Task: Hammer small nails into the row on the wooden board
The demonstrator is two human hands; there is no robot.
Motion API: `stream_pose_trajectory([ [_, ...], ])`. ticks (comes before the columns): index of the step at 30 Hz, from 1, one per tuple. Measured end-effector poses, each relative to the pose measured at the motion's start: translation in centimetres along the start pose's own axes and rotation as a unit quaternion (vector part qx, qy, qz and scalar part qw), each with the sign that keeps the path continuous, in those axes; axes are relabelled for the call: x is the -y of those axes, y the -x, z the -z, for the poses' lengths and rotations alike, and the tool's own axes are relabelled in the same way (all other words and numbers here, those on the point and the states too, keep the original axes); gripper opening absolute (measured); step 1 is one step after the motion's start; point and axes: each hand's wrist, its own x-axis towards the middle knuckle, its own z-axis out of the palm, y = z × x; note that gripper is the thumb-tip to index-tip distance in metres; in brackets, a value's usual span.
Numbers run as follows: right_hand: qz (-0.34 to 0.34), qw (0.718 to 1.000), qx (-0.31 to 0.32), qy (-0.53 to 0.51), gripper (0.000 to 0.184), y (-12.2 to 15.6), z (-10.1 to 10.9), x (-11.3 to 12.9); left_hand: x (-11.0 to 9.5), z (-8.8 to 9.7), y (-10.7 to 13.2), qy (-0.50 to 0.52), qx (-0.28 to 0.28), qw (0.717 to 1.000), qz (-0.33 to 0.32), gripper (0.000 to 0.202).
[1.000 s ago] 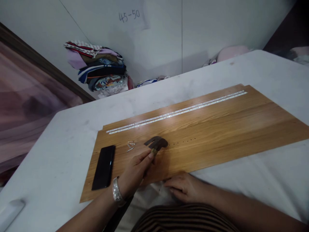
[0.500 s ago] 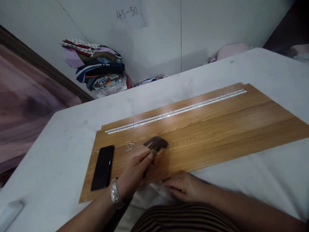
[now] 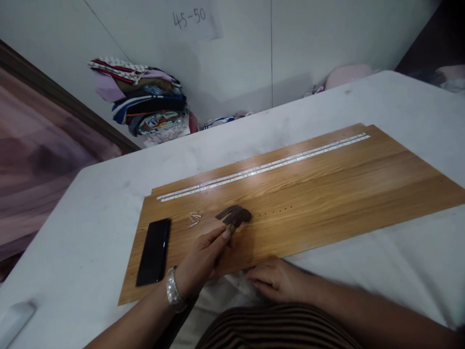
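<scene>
My left hand (image 3: 203, 254), with a silver bracelet at its wrist, is wrapped round the handle of a claw hammer (image 3: 237, 216), close under the dark head. The hammer's head is over the wood-grain board (image 3: 345, 194), at the left end of a row of several small dark dots (image 3: 274, 212). Along the board's near edge rests my right hand (image 3: 274, 278), its fingers curled in; whatever may be inside them is hidden. Several loose screws or nails (image 3: 193, 220) lie left of the hammer, too small to tell which.
A black phone (image 3: 154, 252) lies on the board's left end. Two thin light strips (image 3: 259, 169) run along its far side. The board lies on a white-covered table (image 3: 98, 213). Folded clothes (image 3: 148, 99) are stacked beyond, by the wall.
Both hands and the hammer keep their places on the board. Only the whole view has shifted very slightly.
</scene>
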Motion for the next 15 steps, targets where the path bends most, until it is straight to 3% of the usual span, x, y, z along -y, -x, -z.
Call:
stream_pose_trajectory([
  [15, -0.016, 1.000, 0.014, -0.017, 0.027, 0.01, 0.04, 0.08, 0.03, 0.00, 0.01, 0.004, 0.007, 1.000, -0.009, 0.046],
])
